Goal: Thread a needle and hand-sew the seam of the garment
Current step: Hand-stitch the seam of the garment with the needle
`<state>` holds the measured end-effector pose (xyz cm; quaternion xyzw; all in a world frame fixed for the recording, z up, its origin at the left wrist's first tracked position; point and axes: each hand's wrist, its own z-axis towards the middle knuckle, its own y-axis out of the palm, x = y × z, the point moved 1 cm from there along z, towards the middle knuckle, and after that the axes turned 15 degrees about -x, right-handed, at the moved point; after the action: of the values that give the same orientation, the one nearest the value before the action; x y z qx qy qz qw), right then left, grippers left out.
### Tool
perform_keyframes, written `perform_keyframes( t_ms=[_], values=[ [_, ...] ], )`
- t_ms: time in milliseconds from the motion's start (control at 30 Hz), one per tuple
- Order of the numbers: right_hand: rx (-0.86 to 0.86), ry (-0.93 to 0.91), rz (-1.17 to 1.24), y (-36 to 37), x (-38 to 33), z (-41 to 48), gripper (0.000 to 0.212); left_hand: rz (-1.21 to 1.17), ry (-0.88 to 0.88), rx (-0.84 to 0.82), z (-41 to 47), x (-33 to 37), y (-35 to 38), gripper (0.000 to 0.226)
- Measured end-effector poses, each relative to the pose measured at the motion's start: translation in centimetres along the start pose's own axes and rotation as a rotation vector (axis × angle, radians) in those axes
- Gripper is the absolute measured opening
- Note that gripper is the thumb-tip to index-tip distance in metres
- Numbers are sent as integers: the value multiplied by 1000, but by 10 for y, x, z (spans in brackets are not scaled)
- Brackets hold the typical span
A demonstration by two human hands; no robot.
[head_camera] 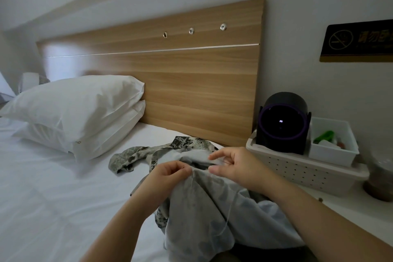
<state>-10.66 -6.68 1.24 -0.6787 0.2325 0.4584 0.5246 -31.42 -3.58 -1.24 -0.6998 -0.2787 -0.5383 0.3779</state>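
Grey garment [202, 208], one; hands [170, 173] [236, 166], two; pillows [74, 104] [59, 137], two

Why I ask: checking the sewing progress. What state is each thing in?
garment, crumpled, edge held up.
thread, slack, looping down over garment.
left hand, pinches garment.
right hand, on garment, grip unclear.
pillows, stacked.
black device, display lit.
bin, open, holding small items.

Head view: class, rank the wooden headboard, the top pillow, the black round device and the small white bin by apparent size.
1. wooden headboard
2. top pillow
3. black round device and small white bin: too alike to separate, though the device seems slightly larger.
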Motion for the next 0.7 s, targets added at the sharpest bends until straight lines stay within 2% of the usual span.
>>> perform_keyframes(
  t_ms=[67,133,200,300,367,433,533,600,700],
  values=[
    [-115,33,-44,4,6,5,31,42,43,-60,-5,4,1,18],
    [-224,49,-58,5,10,7,21,74,71,-105,-8,7,3,22],
    [-319,46,32,0,11,5,12,116,79,-128,-11,9,2,26],
    [-395,9,206,-13,11,2,12,189,49,-141,-14,8,-3,39],
    [-354,19,189,-18,12,2,11,184,30,-134,-14,5,-3,36],
    [-289,89,68,-14,16,3,14,152,10,-116,-12,0,3,27],
    [-141,151,-9,-3,21,6,16,91,-25,-74,-7,-6,12,17],
    [-48,133,41,-1,17,3,12,42,-40,-61,-6,-7,13,15],
    [-54,68,0,5,6,-6,21,0,-44,-68,-7,-6,10,14]
  ],
)
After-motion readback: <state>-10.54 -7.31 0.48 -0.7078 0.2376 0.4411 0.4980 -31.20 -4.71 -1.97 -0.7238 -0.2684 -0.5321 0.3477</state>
